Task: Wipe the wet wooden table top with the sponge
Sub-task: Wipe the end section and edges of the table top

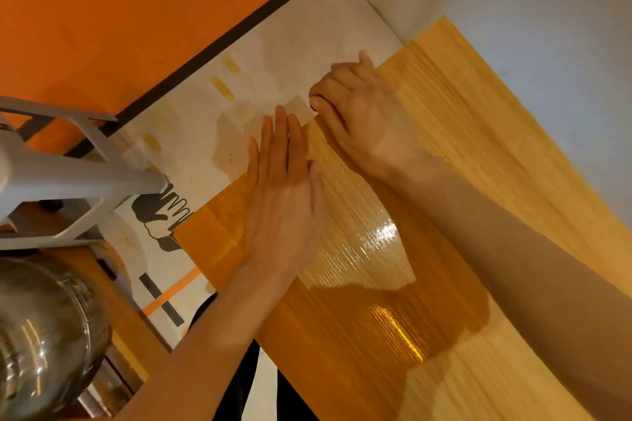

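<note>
Head view: right hand [359, 113] fingers curled at table [478, 133] edge, sponge unseen; left hand [284, 195] flat.

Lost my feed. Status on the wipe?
Left hand flat, open at table edge. Right hand curled at far edge; sponge not visible. Table top wet, glossy. Nothing in the way.

Warm indoor light glares off the wet table top [383, 236]; frame tilted, soft with motion blur

My left hand [284, 195] lies flat, fingers spread, on the wet table [393, 284] edge; my right hand [359, 120] curls at the far corner, sponge unseen.
</note>
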`<state>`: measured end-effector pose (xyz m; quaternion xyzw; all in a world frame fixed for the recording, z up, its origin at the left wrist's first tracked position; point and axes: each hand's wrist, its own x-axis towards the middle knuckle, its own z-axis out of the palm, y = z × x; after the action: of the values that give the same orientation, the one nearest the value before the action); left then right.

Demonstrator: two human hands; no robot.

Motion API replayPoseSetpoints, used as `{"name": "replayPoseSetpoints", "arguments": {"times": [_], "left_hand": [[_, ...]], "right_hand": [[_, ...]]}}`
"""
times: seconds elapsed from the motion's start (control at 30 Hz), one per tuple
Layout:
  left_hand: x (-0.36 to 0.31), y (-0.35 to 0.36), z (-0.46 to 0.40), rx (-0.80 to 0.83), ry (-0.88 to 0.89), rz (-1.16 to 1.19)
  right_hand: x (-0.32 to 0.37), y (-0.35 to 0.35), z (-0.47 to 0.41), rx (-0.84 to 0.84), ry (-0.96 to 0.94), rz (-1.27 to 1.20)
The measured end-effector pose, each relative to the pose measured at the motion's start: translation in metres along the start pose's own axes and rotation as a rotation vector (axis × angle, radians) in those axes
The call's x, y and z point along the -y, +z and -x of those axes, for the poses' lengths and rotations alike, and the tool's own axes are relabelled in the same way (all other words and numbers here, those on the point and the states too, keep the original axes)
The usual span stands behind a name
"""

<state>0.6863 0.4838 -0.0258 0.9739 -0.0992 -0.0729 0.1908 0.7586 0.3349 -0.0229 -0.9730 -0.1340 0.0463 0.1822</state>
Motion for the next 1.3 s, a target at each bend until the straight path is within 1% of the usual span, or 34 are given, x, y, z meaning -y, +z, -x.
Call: {"name": "replayPoseSetpoints", "arguments": {"times": [0.07, 0.13, 0.2, 0.27, 0.33, 0.37, 0.43, 0.5, 0.57, 0.63, 0.73, 0.8, 0.83, 0.93, 1.03, 1.1, 1.17, 1.23, 1.3], "left_hand": [[-0.014, 0.006, -0.007, -0.021, 0.001, 0.006], [-0.018, 0.01, -0.01, -0.042, -0.007, 0.004], [-0.016, 0.012, -0.009, -0.063, 0.002, 0.0], [-0.014, 0.012, -0.008, -0.075, 0.006, 0.001], [-0.014, 0.013, -0.009, -0.082, 0.003, -0.009], [-0.015, 0.014, -0.009, -0.086, 0.002, -0.016], [-0.016, 0.014, -0.01, -0.095, 0.001, -0.027], [-0.016, 0.015, -0.01, -0.101, -0.001, -0.033], [-0.015, 0.016, -0.011, -0.106, 0.003, -0.036], [-0.014, 0.016, -0.011, -0.106, 0.015, -0.049], [-0.014, 0.017, -0.011, -0.099, 0.023, -0.069], [-0.014, 0.016, -0.011, -0.077, 0.013, -0.085], [-0.014, 0.016, -0.011, -0.061, 0.009, -0.086], [-0.014, 0.017, -0.011, -0.032, 0.006, -0.082], [-0.014, 0.017, -0.011, -0.04, 0.003, -0.075], [-0.014, 0.017, -0.012, -0.038, 0.0, -0.074], [-0.013, 0.018, -0.013, -0.034, -0.005, -0.06], [-0.013, 0.018, -0.013, -0.034, -0.014, -0.034], [-0.013, 0.017, -0.013, -0.031, -0.017, -0.003]], "right_hand": [[-0.01, -0.008, -0.004, 0.101, -0.149, 0.034], [-0.031, -0.022, -0.012, 0.154, -0.19, 0.032], [-0.061, -0.037, -0.021, 0.134, -0.088, 0.042], [-0.083, -0.051, -0.026, 0.082, 0.066, 0.047], [-0.081, -0.051, -0.029, 0.063, 0.173, 0.095], [-0.07, -0.046, -0.03, 0.065, 0.194, 0.132], [-0.038, -0.028, -0.026, 0.098, 0.131, 0.155], [-0.009, -0.011, -0.017, 0.152, -0.023, 0.094], [-0.008, -0.013, -0.01, 0.197, -0.125, 0.023], [-0.035, -0.024, -0.011, 0.151, -0.099, -0.031], [-0.08, -0.041, -0.013, -0.023, 0.103, -0.052], [-0.079, -0.038, -0.011, -0.076, 0.206, -0.091], [-0.071, -0.034, -0.005, -0.086, 0.207, -0.115], [-0.045, -0.023, 0.04, -0.092, 0.13, -0.174], [-0.04, -0.018, 0.102, -0.098, 0.108, -0.175], [-0.042, -0.017, 0.116, -0.085, 0.101, -0.183], [-0.045, -0.018, 0.097, -0.074, 0.075, -0.169], [-0.055, -0.021, 0.06, -0.064, 0.059, -0.144], [-0.075, -0.028, 0.026, -0.083, 0.1, -0.102]]}}
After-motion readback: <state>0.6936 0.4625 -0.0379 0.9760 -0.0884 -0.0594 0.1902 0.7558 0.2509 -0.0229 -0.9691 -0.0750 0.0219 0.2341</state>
